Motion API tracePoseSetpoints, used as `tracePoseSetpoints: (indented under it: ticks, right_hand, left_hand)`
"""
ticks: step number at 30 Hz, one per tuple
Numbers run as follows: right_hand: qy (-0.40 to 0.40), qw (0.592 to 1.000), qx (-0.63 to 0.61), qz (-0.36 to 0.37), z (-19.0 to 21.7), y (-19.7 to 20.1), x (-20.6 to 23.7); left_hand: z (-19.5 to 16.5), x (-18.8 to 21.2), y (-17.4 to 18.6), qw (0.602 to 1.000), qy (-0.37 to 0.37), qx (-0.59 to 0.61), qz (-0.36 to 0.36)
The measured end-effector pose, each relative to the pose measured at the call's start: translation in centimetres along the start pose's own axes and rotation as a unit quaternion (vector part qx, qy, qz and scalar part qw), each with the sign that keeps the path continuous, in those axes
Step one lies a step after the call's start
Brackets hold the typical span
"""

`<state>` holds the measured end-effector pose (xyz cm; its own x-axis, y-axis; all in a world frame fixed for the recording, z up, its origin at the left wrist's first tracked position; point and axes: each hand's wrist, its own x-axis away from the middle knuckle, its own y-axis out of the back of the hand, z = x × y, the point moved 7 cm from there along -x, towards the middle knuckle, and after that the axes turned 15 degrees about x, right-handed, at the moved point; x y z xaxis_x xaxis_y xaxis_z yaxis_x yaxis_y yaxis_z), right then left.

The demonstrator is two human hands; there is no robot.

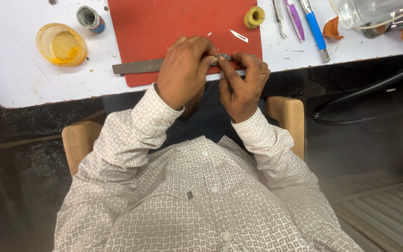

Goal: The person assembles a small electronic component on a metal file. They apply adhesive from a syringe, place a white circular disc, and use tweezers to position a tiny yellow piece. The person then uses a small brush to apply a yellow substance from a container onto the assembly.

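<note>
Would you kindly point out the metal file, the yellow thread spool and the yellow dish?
metal file (136, 66), head view, bare left end.
yellow thread spool (254, 17), head view, top.
yellow dish (61, 45), head view, inside.

A white table (19, 74) carries a red mat (155, 28) at its front edge. Left of the mat stand a yellow dish (61, 44) and a small tin (89, 18). A metal file (136, 66) lies across the mat's near edge. Right of the mat lie tweezers (280, 16), a purple tool (295, 19) and a blue-handled tool (314, 29).
</note>
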<state>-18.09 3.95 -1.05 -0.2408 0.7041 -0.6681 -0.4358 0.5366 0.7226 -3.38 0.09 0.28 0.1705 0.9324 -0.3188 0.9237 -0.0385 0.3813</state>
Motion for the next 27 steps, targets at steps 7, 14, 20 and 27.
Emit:
tracePoseSetpoints:
  ticks: [7, 14, 20, 27]
  right_hand:
    - [-0.010, 1.000, 0.000, 0.005, -0.1, 0.2, 0.0]
    - [-0.009, 1.000, 0.006, 0.002, -0.1, 0.1, 0.0]
    - [-0.010, 1.000, -0.011, 0.005, -0.1, 0.2, -0.1]
    - [-0.027, 0.999, -0.031, 0.007, -0.8, 0.0, 0.2]
  left_hand:
    - [-0.1, 0.0, -0.5, 0.999, -0.016, -0.030, -0.015]
    - [0.6, 0.1, -0.4, 0.999, -0.004, -0.030, -0.023]
    - [-0.1, 0.7, 0.7, 0.999, -0.035, 0.019, 0.012]
    - [-1.2, 1.1, 0.7, 0.997, -0.072, -0.029, -0.011]
